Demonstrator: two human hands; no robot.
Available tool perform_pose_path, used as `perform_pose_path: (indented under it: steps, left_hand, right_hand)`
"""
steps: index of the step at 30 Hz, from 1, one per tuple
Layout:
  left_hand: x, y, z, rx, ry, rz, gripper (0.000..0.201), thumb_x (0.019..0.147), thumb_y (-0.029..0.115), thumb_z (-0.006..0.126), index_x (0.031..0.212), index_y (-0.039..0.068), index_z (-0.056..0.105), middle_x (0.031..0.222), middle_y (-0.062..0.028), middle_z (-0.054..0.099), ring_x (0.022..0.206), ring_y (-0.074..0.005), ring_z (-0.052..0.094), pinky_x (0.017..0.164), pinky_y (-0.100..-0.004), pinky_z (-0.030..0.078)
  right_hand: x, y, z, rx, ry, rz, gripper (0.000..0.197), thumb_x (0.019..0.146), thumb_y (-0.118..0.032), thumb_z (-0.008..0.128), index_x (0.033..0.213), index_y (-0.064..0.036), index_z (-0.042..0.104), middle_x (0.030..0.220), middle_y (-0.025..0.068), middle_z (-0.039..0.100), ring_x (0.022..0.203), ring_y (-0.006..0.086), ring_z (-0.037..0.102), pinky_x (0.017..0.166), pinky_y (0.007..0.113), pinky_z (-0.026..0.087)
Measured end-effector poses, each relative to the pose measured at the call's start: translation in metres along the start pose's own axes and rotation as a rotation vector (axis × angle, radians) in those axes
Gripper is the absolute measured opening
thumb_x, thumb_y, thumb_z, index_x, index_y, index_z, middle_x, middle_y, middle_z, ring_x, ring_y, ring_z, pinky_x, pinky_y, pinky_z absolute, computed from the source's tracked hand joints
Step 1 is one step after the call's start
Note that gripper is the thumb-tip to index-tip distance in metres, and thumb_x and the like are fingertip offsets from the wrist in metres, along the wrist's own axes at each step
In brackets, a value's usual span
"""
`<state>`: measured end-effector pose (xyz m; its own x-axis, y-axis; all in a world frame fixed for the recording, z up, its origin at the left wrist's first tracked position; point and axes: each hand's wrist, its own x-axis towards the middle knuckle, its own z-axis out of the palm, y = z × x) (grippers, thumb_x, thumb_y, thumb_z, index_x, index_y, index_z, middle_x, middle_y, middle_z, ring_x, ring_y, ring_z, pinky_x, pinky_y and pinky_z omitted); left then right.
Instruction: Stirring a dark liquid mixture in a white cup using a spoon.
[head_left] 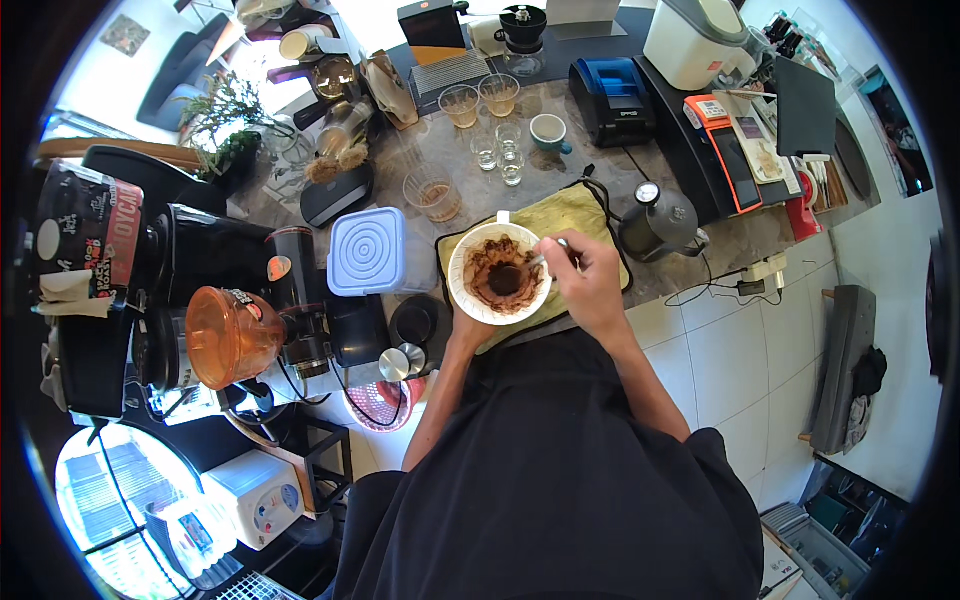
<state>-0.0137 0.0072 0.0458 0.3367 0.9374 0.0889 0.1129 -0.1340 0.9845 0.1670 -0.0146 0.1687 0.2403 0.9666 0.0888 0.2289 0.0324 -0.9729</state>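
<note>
In front of me a white coffee dripper [456,277] is tilted so that its inside shows. Dark brown coffee grounds [506,281] cling to its ribbed lining and gather at the bottom. My left hand [470,328] grips the dripper from its near left side; most of its fingers are hidden behind it. My right hand [592,287] pinches a thin metal spoon [537,260], its lower end reaching into the dripper over the right rim. Beneath lies a yellow-green cloth [606,222] with a dark edge.
Beyond the cloth stand several small glasses [512,165] and a grey-blue cup [548,130]. A dark kettle [660,225] is on the right. On the left are a blue-lidded container [368,252], a glass [433,195] and a grinder with an orange hopper [232,337].
</note>
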Motion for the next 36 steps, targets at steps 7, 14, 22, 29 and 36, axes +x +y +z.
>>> perform_pose_path:
  steps: [7,14,22,29,36]
  left_hand:
    - [0.005,-0.011,-0.026,0.001,-0.139,-0.001,0.061,0.081,0.0,0.073,0.136,0.001,0.047,0.132,-0.0121,0.058,0.119,-0.0225,0.057,0.104,-0.0356,0.046]
    - [0.014,0.018,-0.034,-0.027,-0.099,0.113,0.063,0.078,0.0,0.077,0.134,0.001,0.049,0.131,-0.0116,0.058,0.119,-0.022,0.058,0.103,-0.0357,0.047]
    - [0.023,0.047,-0.037,0.019,-0.049,0.112,0.046,0.078,0.01,0.083,0.119,0.001,0.062,0.112,-0.0071,0.068,0.101,-0.0178,0.065,0.09,-0.0333,0.053]
    - [0.02,0.081,-0.031,0.008,0.007,0.072,0.052,0.072,0.012,0.088,0.116,0.003,0.063,0.109,-0.0048,0.068,0.097,-0.0167,0.065,0.087,-0.0317,0.053]
    - [0.017,0.074,-0.031,-0.01,0.026,0.118,0.053,0.072,0.011,0.088,0.117,0.002,0.063,0.11,-0.005,0.068,0.097,-0.0166,0.065,0.087,-0.0316,0.054]
  right_hand:
    - [0.015,-0.04,-0.001,-0.012,0.024,-0.22,0.018,0.091,-0.013,0.065,0.089,0.0046,0.068,0.064,0.0044,0.059,0.058,0.0071,0.049,0.053,0.027,0.038]
    - [0.019,-0.063,-0.005,-0.075,-0.174,-0.296,0.022,0.09,-0.016,0.064,0.086,0.0054,0.066,0.063,0.0121,0.058,0.055,0.0144,0.049,0.053,0.031,0.04]
    - [0.021,-0.073,-0.013,-0.112,-0.177,-0.296,0.023,0.091,-0.017,0.063,0.087,0.0053,0.067,0.06,0.0104,0.057,0.054,0.0115,0.048,0.053,0.031,0.039]
    - [0.025,-0.078,-0.023,-0.013,-0.094,-0.275,0.024,0.092,-0.018,0.063,0.087,0.0049,0.068,0.059,0.0035,0.056,0.055,0.0061,0.046,0.051,0.027,0.038]
    - [0.023,-0.076,-0.023,-0.004,-0.222,-0.207,0.025,0.089,-0.02,0.063,0.087,0.0046,0.069,0.064,0.0153,0.062,0.054,0.0179,0.055,0.056,0.033,0.044]
